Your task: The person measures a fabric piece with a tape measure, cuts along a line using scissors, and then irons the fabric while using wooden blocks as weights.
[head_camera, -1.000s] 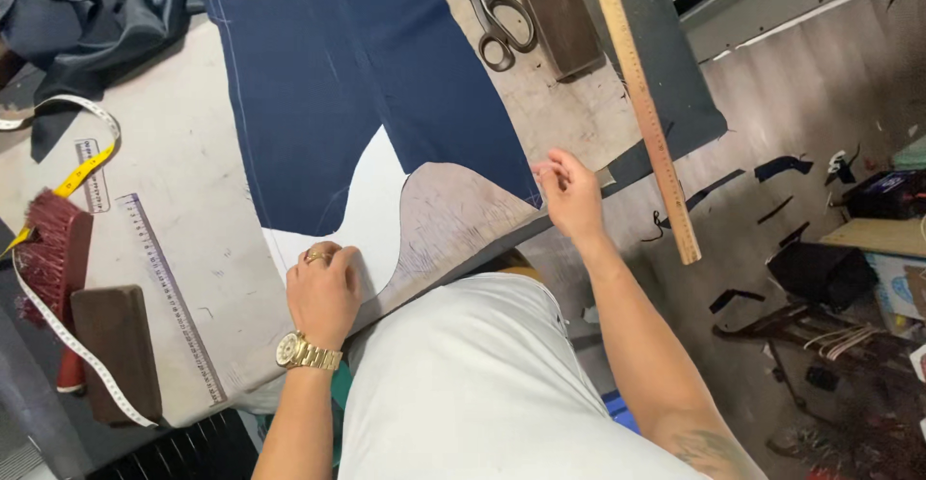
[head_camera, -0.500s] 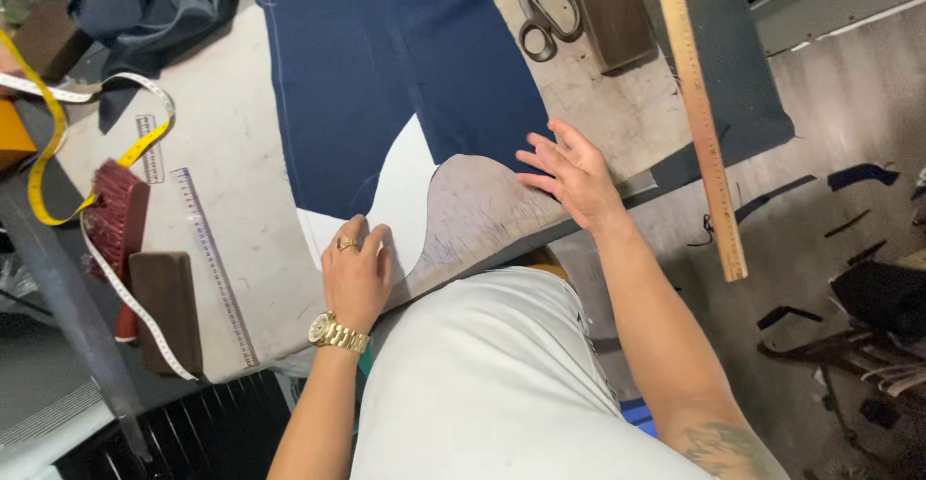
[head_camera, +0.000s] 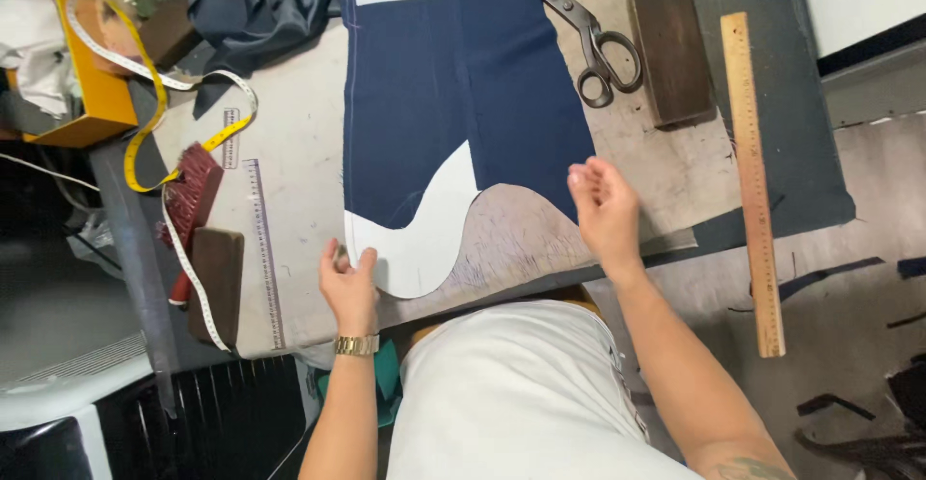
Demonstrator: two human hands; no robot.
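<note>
While left hand (head_camera: 349, 282) pinches white pattern (head_camera: 417, 248), right hand (head_camera: 603, 212) beside navy fabric (head_camera: 463, 94)

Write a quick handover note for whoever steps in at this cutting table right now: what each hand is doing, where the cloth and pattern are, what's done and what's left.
Left hand: fingers pinch the near left edge of the white curved paper pattern piece.
Right hand: open, lifted just off the near right corner of the navy blue fabric panel, holding nothing.
The fabric lies flat on the grey worktable, with the pattern showing past its curved near edge.
The metal scissors, dark wooden block and long wooden ruler lie to the right, untouched.
Done: fabric spread flat, curve already cut.
Left: aligning fabric and pattern looks unfinished.
</note>
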